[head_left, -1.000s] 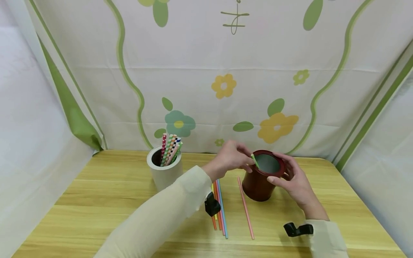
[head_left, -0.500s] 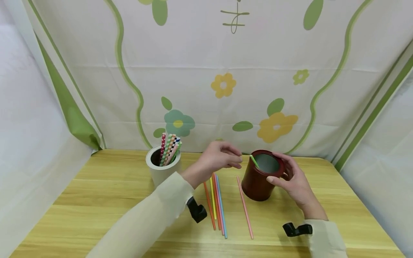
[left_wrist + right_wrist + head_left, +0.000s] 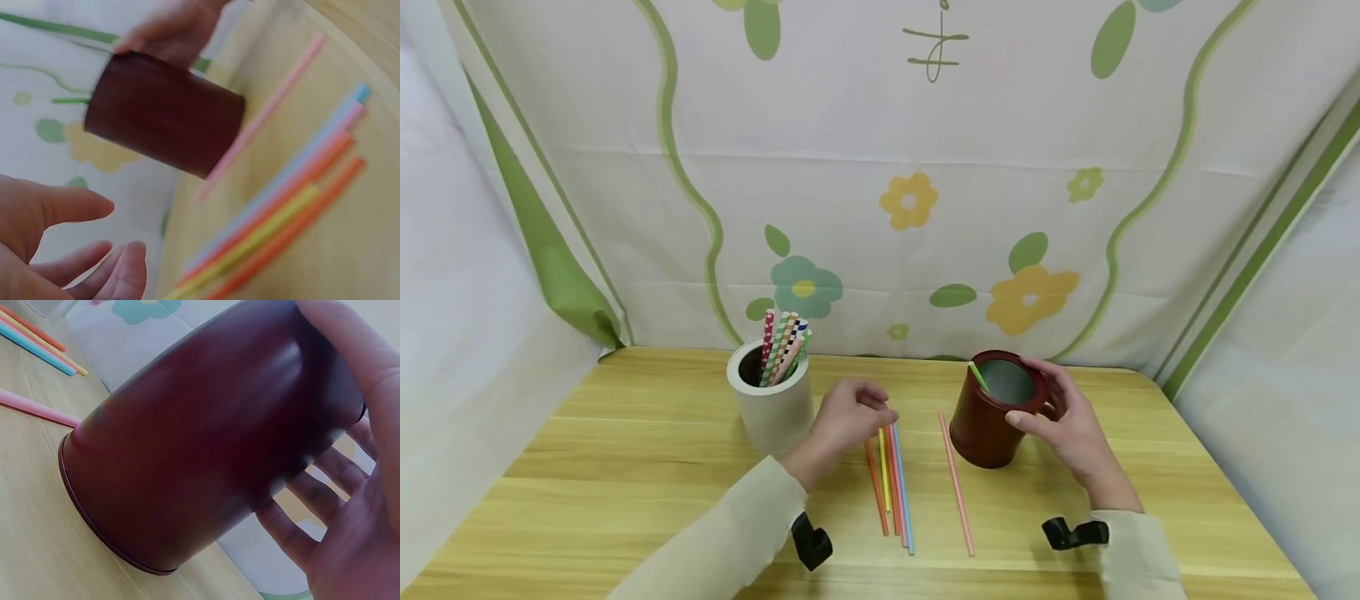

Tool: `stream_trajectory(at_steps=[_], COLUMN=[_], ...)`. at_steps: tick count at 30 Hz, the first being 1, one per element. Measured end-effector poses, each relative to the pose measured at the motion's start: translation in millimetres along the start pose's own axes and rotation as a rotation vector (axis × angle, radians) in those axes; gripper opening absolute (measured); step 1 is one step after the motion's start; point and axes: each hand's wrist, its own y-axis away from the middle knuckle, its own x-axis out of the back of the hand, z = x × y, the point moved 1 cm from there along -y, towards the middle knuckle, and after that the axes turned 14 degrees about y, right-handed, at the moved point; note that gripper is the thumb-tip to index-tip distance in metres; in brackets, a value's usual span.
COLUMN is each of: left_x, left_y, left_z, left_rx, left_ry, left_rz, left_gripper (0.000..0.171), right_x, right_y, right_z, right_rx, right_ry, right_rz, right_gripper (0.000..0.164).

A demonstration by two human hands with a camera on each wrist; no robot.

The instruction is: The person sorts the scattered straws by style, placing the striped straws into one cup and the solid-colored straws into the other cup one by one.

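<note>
My right hand (image 3: pixel 1071 429) grips a dark red cylindrical cup (image 3: pixel 987 433) from its right side, thumb at the rim and fingers behind it. The cup stands upright on the table, and a green straw (image 3: pixel 978 377) leans in it against the left of the rim. My left hand (image 3: pixel 850 417) hovers over the upper ends of several loose straws, fingers loosely bent. In the left wrist view a gap shows between its thumb and fingers, with nothing held. Under it lie orange, yellow, pink and blue straws (image 3: pixel 281 178). One pink straw (image 3: pixel 956 483) lies apart, nearer the cup.
A white cylindrical cup (image 3: pixel 775 417) with several patterned paper straws (image 3: pixel 785 350) stands left of my left hand. The wooden table (image 3: pixel 625 492) ends at a flower-printed cloth (image 3: pixel 835 200) behind, with white cloth sides left and right.
My left hand let go of the green straw, leaving it in the dark red cup. It then moved left and down to the loose straws. My right hand kept its grip on the cup.
</note>
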Motion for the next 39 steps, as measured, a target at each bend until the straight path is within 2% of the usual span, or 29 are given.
stream_trajectory(at_steps=[4,10,16,21,28,32,39], left_x=[-0.2,0.3,2.8,2.5,2.0,2.6,3.4], left_y=[-2.9,-9.5,-17.9,-27.6,-36.2,-38.9,-41.2], left_z=[-22.3,-43.9,-54.5,-55.9,-58.4,-57.4,-54.3], left_rx=[-0.024,-0.013,-0.048,-0.060,0.023,0.063,0.101], left_ry=[-0.072,-0.093,-0.223,-0.310,-0.252,-0.200,-0.190], left_rz=[0.096,0.200,0.232,0.243,0.277,0.268,0.240], left_gripper=[0.031,0.034,0.032,0.023,0.023,0.024,0.024], right_x=[1,0,-1,0,-1,-1,0], right_y=[0,-2,-1,-1,-1,-2,-1], right_z=[1,4,2,1,1,1,1], right_rx=[-0.003,-0.001,0.002,-0.002,-0.002,0.004,0.003], right_ry=[0.006,-0.004,-0.018,-0.012,-0.004,0.001,0.008], right_rz=[0.001,0.002,0.006,0.007,0.003,0.007,0.008], right_gripper=[0.078,0.079,0.079,0.079,0.079,0.079,0.079])
